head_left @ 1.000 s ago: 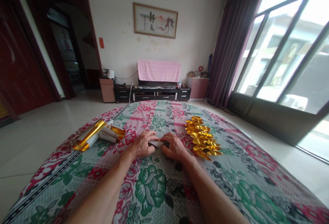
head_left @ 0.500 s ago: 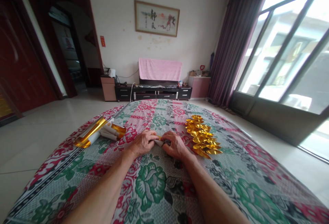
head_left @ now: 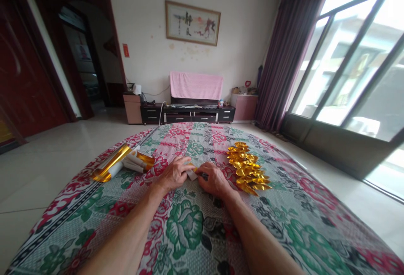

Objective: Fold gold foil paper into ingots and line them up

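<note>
Our left hand [head_left: 174, 175] and right hand [head_left: 212, 177] meet in front of us, low over the cloth [head_left: 185, 231], with the small paper [head_left: 191, 175] between them. The left hand's fingers are bent in and close down on its left end, with almost no gap that we can see; the right hand is curled tighter, its thumb and finger pinching the other end. How the fingers sit underneath, and what the dark patch by the right hand's grip is, we cannot tell. The paper shows us a pale face with a fleck of gold at the far edge. We judge it nearly weightless and thin, stiff enough to keep a crease but easy to crumple or tear, and likely slick on the gold side. We do best to take it near its two ends, with fingertips rather than palms, pressing along a fold and not pulling across it. The cloth under it looks soft, so we expect a little give. Gold pieces [head_left: 248, 169] stand in a row to the right, thin and easily dented, and rolls [head_left: 117, 163] lie to the left, apart from both hands.
</note>
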Demonstrator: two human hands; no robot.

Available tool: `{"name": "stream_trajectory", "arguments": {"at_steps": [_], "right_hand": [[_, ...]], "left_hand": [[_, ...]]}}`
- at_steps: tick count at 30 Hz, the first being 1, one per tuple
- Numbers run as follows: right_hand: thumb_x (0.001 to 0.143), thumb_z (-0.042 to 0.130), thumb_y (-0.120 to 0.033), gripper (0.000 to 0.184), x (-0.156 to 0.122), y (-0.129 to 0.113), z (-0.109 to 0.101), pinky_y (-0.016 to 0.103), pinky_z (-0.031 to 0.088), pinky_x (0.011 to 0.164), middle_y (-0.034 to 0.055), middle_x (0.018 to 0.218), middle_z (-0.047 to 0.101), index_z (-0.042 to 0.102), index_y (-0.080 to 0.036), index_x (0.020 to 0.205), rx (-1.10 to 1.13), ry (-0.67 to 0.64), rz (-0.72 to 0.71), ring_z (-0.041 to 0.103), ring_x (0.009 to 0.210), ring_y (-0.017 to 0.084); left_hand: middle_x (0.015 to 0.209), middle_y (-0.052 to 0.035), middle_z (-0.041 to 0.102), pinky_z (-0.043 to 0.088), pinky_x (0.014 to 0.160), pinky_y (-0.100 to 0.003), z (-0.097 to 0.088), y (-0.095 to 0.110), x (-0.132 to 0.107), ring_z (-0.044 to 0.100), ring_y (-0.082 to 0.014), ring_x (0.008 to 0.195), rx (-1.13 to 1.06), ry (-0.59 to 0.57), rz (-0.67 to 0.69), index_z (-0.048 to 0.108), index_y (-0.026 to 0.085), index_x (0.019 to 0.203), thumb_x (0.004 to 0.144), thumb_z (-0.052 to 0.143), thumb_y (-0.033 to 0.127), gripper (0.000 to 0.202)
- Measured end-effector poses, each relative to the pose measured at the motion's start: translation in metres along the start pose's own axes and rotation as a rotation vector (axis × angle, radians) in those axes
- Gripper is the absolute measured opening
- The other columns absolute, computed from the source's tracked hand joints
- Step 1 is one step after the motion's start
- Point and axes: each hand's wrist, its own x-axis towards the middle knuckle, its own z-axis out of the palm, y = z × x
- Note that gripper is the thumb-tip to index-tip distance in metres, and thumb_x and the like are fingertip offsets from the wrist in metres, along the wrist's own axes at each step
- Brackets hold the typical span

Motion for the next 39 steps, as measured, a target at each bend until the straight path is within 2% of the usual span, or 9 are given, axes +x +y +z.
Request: {"name": "stream_trajectory", "arguments": {"at_steps": [4, 10, 15, 21, 27, 30, 36, 39], "right_hand": [[0.067, 0.056, -0.011, 0.019, -0.001, 0.002, 0.001, 0.029, 0.044, 0.080, 0.0045, 0.087, 0.062, 0.068, -0.020, 0.079, 0.016, 0.017, 0.008, 0.057, 0.083, 0.017], [0.066, 0.054, -0.009, 0.018, -0.001, 0.004, 0.003, 0.029, 0.043, 0.084, 0.0045, 0.091, 0.063, 0.066, -0.019, 0.075, 0.069, 0.027, -0.031, 0.058, 0.085, 0.016], [0.066, 0.052, -0.008, 0.019, 0.000, 0.005, 0.004, 0.027, 0.043, 0.083, 0.0042, 0.092, 0.064, 0.065, -0.019, 0.075, 0.108, 0.035, -0.043, 0.059, 0.085, 0.015], [0.063, 0.050, -0.006, 0.024, 0.000, 0.003, 0.002, 0.027, 0.043, 0.078, 0.0033, 0.082, 0.063, 0.063, -0.018, 0.079, 0.087, 0.023, -0.046, 0.057, 0.080, 0.015], [0.064, 0.050, -0.007, 0.025, -0.001, 0.006, 0.003, 0.028, 0.043, 0.083, 0.0048, 0.092, 0.062, 0.063, -0.019, 0.082, 0.087, 0.028, -0.043, 0.057, 0.087, 0.016], [0.064, 0.051, -0.007, 0.024, -0.001, 0.005, 0.003, 0.029, 0.042, 0.087, 0.0049, 0.098, 0.063, 0.064, -0.019, 0.081, 0.087, 0.011, -0.051, 0.056, 0.092, 0.017], [0.064, 0.050, -0.007, 0.026, 0.000, 0.006, 0.003, 0.029, 0.042, 0.087, 0.0039, 0.094, 0.065, 0.065, -0.019, 0.082, 0.071, -0.014, -0.029, 0.058, 0.090, 0.017], [0.065, 0.050, -0.007, 0.027, 0.000, 0.007, 0.004, 0.029, 0.042, 0.088, 0.0040, 0.095, 0.066, 0.066, -0.020, 0.083, 0.074, -0.012, -0.033, 0.058, 0.091, 0.016]], "left_hand": [[0.107, -0.0030, 0.062, 0.043, 0.091, -0.033, -0.005, 0.009, -0.004, 0.052, -0.0189, 0.098, -0.010, -0.038, -0.006, 0.071, 0.025, 0.090, 0.073, 0.052, 0.011, 0.029], [0.099, -0.0010, 0.064, 0.045, 0.085, -0.032, -0.005, 0.012, -0.004, 0.054, -0.0177, 0.090, 0.024, -0.056, -0.045, 0.072, 0.027, 0.089, 0.075, 0.052, 0.013, 0.028], [0.097, -0.0004, 0.065, 0.045, 0.086, -0.028, -0.002, 0.011, -0.003, 0.057, -0.0156, 0.091, -0.046, -0.064, -0.044, 0.071, 0.025, 0.091, 0.076, 0.049, 0.010, 0.030], [0.102, -0.0009, 0.066, 0.046, 0.089, -0.027, 0.005, 0.007, 0.001, 0.059, -0.0144, 0.095, -0.091, -0.044, -0.025, 0.070, 0.024, 0.093, 0.076, 0.045, 0.006, 0.035], [0.116, -0.0033, 0.061, 0.044, 0.095, -0.030, 0.013, -0.002, 0.008, 0.056, -0.0160, 0.106, -0.083, -0.026, -0.035, 0.070, 0.023, 0.096, 0.074, 0.046, 0.005, 0.037], [0.114, -0.0028, 0.062, 0.043, 0.097, -0.034, 0.016, -0.005, 0.008, 0.055, -0.0176, 0.107, -0.060, -0.015, -0.015, 0.070, 0.024, 0.096, 0.074, 0.047, 0.005, 0.037], [0.108, -0.0004, 0.064, 0.037, 0.103, -0.044, 0.009, -0.002, 0.005, 0.050, -0.0200, 0.108, 0.002, -0.007, 0.031, 0.070, 0.026, 0.093, 0.072, 0.047, 0.003, 0.040], [0.105, -0.0010, 0.065, 0.039, 0.100, -0.043, 0.003, 0.002, 0.004, 0.049, -0.0205, 0.108, 0.005, -0.029, 0.043, 0.070, 0.027, 0.093, 0.073, 0.048, 0.004, 0.038]]}}
